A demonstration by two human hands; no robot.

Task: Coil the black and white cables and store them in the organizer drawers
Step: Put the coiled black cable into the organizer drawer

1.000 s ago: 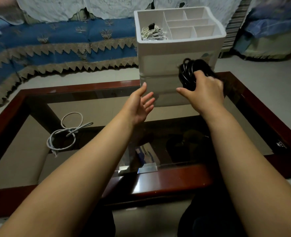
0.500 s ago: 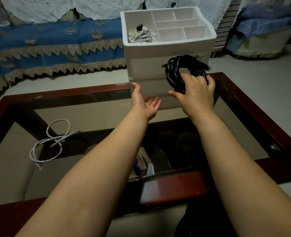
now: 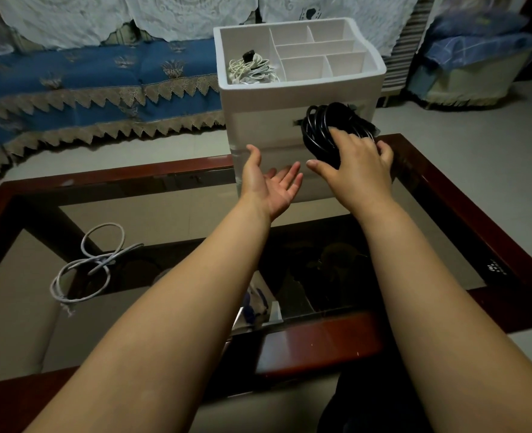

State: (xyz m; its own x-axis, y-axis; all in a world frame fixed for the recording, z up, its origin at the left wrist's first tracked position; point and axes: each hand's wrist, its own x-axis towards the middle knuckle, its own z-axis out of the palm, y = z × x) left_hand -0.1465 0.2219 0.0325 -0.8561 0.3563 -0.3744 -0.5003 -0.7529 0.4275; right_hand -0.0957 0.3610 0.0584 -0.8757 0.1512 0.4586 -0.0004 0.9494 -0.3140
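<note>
Progress: you are partway through, judging by how things lie. One white cable bundle [image 3: 252, 70] is already sitting coiled in the large left compartment on top of the organizer [image 3: 258, 120].
Left to do: the black cable coil [image 3: 324, 126] is not yet stored, and a grey-white cable [image 3: 86, 267] is lying in loose loops on the glass table [image 3: 446, 170], well apart from both hands.
Right hand: your right hand [image 3: 355, 170] is gripping the black cable coil, fingers curled over its lower part, and holding it up against the organizer's front face, near the dark drawer slot.
Left hand: your left hand [image 3: 271, 182] is hanging open, palm up, fingers relaxed, just beside the right hand and below the coil, touching nothing that shows.
Drawers: the drawers are looking closed; one likely needs opening before the coil goes in.
</note>
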